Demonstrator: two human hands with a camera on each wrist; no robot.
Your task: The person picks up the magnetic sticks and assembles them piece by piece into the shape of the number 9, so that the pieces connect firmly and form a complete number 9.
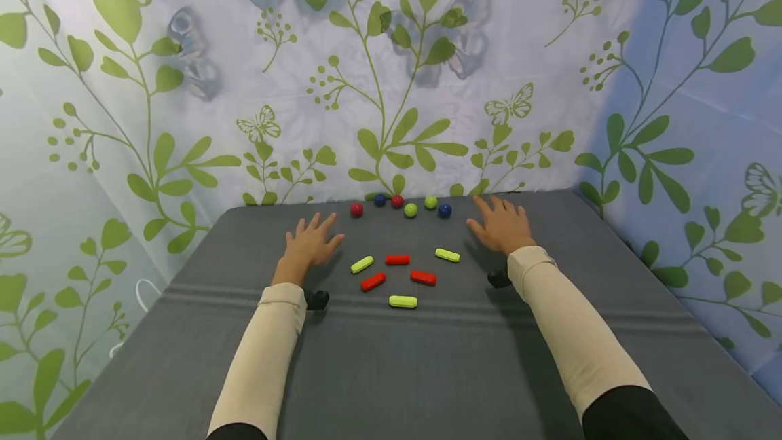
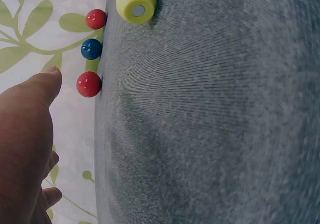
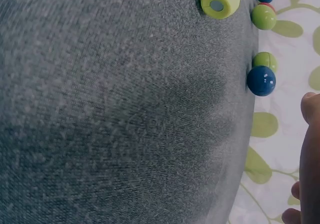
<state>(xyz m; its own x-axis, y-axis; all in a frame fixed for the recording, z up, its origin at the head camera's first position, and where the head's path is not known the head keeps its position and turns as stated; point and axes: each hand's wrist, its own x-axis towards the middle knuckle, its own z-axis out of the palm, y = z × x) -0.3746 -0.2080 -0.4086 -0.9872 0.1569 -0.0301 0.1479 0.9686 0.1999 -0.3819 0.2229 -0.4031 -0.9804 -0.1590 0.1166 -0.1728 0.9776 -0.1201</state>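
My left hand [image 1: 308, 243] is held with fingers spread over the left of the grey table, holding nothing. Nearest to it lies a yellow-green stick [image 1: 362, 264], with a red ball [image 1: 357, 210] farther back. On the right, my right hand [image 1: 504, 224] is spread likewise and empty, near a blue ball [image 1: 444, 211] and another yellow-green stick [image 1: 447, 254]. Between the hands lie several short red sticks [image 1: 398, 260] and a third yellow-green stick [image 1: 403, 301]. The left wrist view shows a round grey disc in the end of a yellow-green stick [image 2: 136, 4].
Along the table's [image 1: 391, 372] back edge sit red, blue and green balls, among them a green ball [image 1: 411, 210]. A leaf-patterned curtain [image 1: 391, 73] hangs right behind that edge. A white cable [image 1: 142, 296] shows at the left side.
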